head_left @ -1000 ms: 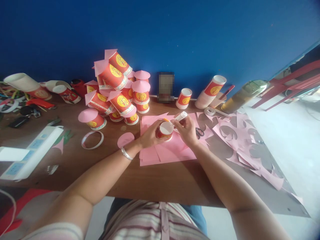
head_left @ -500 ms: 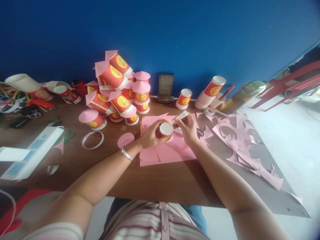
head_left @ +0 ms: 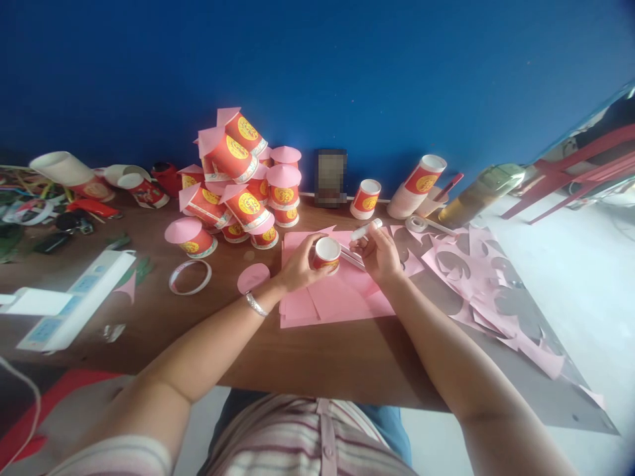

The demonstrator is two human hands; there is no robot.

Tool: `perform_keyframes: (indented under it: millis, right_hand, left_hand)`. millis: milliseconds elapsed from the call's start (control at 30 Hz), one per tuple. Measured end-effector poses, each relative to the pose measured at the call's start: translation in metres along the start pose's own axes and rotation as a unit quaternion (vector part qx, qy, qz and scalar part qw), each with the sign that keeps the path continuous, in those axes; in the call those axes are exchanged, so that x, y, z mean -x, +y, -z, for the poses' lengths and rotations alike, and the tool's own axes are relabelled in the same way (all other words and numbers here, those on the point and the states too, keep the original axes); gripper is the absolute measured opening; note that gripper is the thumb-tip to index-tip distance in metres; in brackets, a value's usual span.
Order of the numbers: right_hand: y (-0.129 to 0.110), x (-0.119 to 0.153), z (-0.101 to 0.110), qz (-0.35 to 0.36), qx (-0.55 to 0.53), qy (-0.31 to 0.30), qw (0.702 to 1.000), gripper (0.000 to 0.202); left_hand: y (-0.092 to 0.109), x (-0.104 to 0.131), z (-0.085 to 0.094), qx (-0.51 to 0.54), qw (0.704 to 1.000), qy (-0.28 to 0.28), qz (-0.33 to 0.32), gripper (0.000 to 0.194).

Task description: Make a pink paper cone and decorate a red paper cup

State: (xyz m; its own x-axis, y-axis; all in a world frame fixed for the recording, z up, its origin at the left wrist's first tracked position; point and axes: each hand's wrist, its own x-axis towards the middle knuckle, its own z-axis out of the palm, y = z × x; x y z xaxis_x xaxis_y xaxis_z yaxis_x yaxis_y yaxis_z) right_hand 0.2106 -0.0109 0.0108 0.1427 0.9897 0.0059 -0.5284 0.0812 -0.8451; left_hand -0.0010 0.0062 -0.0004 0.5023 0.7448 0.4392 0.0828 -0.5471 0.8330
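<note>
1. Left hand (head_left: 297, 264) grips a cup (head_left: 327, 253) at frame centre, above pink paper (head_left: 337, 297).
2. Right hand (head_left: 380, 251) clasps a white stick (head_left: 366, 229) just right of the cup.

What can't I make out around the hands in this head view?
- Side of the paper cup: covered by the left hand.
- Tip of the white stick: too small; the right hand wraps its lower end.
- Dark upright object by the wall: blurred out.
- Left-edge clutter: cut off, smeared.

red-and-yellow cup (head_left: 327, 254), pink paper (head_left: 332, 297) — blue wall (head_left: 347, 79)
</note>
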Motion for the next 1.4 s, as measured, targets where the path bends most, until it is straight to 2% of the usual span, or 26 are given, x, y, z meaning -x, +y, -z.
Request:
perform_keyframes:
  millis: [200, 333, 400, 467, 533, 600, 700, 800, 967, 1100, 1267, 1400]
  right_hand:
    - [-0.008, 0.001, -0.001, 0.03, 0.012, 0.008, 0.999, 0.044]
    - [-0.02, 0.007, -0.012, 0.044, 0.034, -0.038, 0.998, 0.043]
    - [-0.025, 0.013, -0.021, 0.043, 0.042, -0.061, 0.996, 0.042]
    - [-0.029, 0.02, -0.031, 0.032, 0.046, -0.082, 0.995, 0.042]
    - [-0.031, 0.027, -0.039, 0.022, 0.065, -0.103, 0.992, 0.042]
    - [-0.032, 0.033, -0.044, 0.008, 0.087, -0.128, 0.988, 0.043]
    - [-0.033, 0.037, -0.046, 0.005, 0.115, -0.15, 0.982, 0.044]
    - [-0.037, 0.038, -0.046, 0.011, 0.132, -0.153, 0.979, 0.045]
    - [-0.045, 0.04, -0.052, 0.033, 0.139, -0.135, 0.98, 0.046]
    - [-0.05, 0.045, -0.059, 0.13, 0.204, -0.11, 0.964, 0.044]
    - [-0.052, 0.052, -0.06, 0.249, 0.314, -0.093, 0.912, 0.032]
    - [-0.051, 0.055, -0.055, 0.329, 0.41, -0.091, 0.846, 0.024]
  left_hand:
    - [-0.002, 0.004, -0.001, -0.006, 1.0, 0.016, -0.024, 0.08]
    - [-0.001, 0.007, 0.003, -0.05, 0.994, 0.08, -0.046, 0.086]
    - [0.004, 0.005, 0.007, -0.079, 0.987, 0.12, -0.076, 0.085]
    - [0.015, 0.0, 0.012, -0.083, 0.982, 0.132, -0.107, 0.083]
    - [0.028, -0.005, 0.016, -0.071, 0.987, 0.09, -0.114, 0.076]
    - [0.043, -0.01, 0.019, -0.106, 0.986, 0.061, -0.109, 0.054]
    - [0.059, -0.015, 0.023, -0.155, 0.975, 0.079, -0.139, 0.026]
    - [0.066, -0.021, 0.028, -0.152, 0.974, 0.077, -0.147, 0.02]
    - [0.073, -0.031, 0.039, -0.083, 0.989, 0.071, -0.095, 0.021]
    - [0.086, -0.034, 0.046, 0.006, 0.998, 0.045, -0.038, 0.027]
    - [0.094, -0.03, 0.045, 0.116, 0.988, 0.069, 0.071, 0.033]
    - [0.088, -0.028, 0.043, 0.174, 0.976, 0.072, 0.105, 0.034]
